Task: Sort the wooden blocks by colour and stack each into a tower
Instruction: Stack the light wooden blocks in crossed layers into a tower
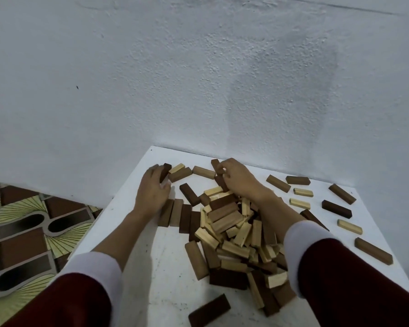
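White table (pixel 151 267): block pile (pixel 234 232) between both forearms.

A rough, pale grey-white plastered wall (pixel 198 67) fills the far side of the scene, with a faint darker shadow patch towards its right. A small white square table (pixel 151 267) with a scuffed, speckled top stands against it, its far edge touching the wall. On the left lies a patterned tiled floor (pixel 21 232) in brown, yellow-green and black, with oval shapes. The light is dim and even
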